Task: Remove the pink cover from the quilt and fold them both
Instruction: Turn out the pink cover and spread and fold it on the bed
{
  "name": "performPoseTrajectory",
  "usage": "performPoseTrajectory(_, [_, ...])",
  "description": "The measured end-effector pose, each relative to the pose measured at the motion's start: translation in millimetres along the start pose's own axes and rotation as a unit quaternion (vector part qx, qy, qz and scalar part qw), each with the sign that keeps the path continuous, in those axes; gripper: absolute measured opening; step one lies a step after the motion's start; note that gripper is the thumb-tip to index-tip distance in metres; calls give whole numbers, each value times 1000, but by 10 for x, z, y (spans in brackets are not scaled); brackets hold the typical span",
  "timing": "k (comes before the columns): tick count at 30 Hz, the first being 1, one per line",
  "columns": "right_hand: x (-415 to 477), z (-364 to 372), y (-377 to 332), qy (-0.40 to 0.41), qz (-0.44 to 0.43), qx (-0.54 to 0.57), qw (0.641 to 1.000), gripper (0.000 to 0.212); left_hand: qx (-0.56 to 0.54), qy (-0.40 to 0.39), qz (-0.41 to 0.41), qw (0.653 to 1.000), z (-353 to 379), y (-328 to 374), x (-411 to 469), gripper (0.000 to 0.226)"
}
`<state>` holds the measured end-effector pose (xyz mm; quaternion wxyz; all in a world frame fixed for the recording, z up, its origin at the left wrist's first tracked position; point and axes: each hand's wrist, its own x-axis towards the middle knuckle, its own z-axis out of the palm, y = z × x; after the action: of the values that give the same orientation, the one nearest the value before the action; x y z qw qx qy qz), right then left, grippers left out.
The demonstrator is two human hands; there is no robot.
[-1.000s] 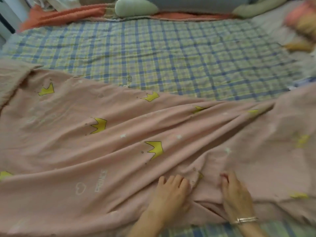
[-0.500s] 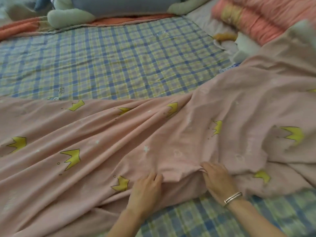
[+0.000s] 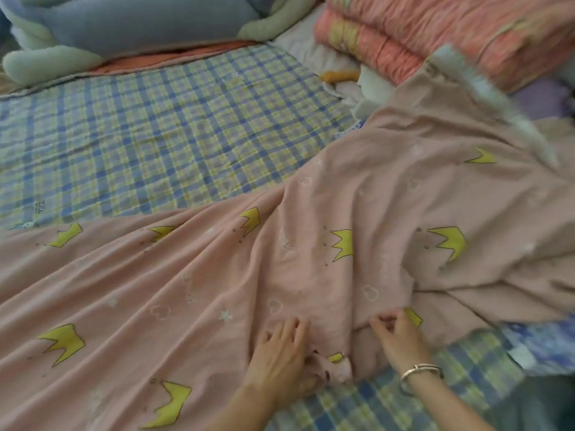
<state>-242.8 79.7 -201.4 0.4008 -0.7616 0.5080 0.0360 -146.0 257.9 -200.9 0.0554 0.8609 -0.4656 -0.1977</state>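
Note:
The pink cover [image 3: 217, 290], printed with yellow crowns, lies wrinkled across the near half of the bed and rises in a heap at the right. A blue and yellow plaid quilted layer [image 3: 149, 141] lies flat beyond it and shows again under its near edge. My left hand [image 3: 280, 353] rests on the cover with its fingers spread, and its thumb holds a bunched bit of the near edge. My right hand [image 3: 401, 337], with a bracelet on the wrist, pinches a fold of the cover with curled fingers just to the right.
A long blue and pale green plush cushion [image 3: 140, 23] lies along the far side. Folded orange-pink bedding [image 3: 451, 35] is stacked at the far right. A blue patterned cloth [image 3: 541, 343] lies at the near right.
The view has swung right. Both hands have worked rightward along the cover's near edge; the edge is now bunched between them, and more plaid fabric shows below it.

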Motion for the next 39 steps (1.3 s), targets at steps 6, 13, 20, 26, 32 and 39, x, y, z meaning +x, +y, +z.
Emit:
performPoseTrajectory(6, [346, -194, 140, 134, 216, 113, 960, 56, 27, -33, 28, 999, 137, 360, 487, 113])
performPoseTrajectory(13, [730, -450, 56, 162, 211, 527, 808, 14, -11, -20, 38, 999, 37, 651, 869, 91])
performPoseTrajectory(20, [949, -1182, -56, 33, 241, 596, 765, 26, 18, 46, 20, 999, 93, 983, 1158, 61])
performPoseTrajectory(26, [886, -1765, 263, 8, 216, 550, 806, 32, -55, 32, -61, 996, -242, 1447, 1335, 37])
performPoseTrajectory(32, [910, -2217, 674, 138, 50, 426, 893, 25, -100, -109, 32, 989, -78, 2074, 1428, 24])
performPoseTrajectory(39, [1533, -2528, 768, 52, 184, 531, 825, 21, -134, -75, -123, 981, 0, 2114, 1679, 10])
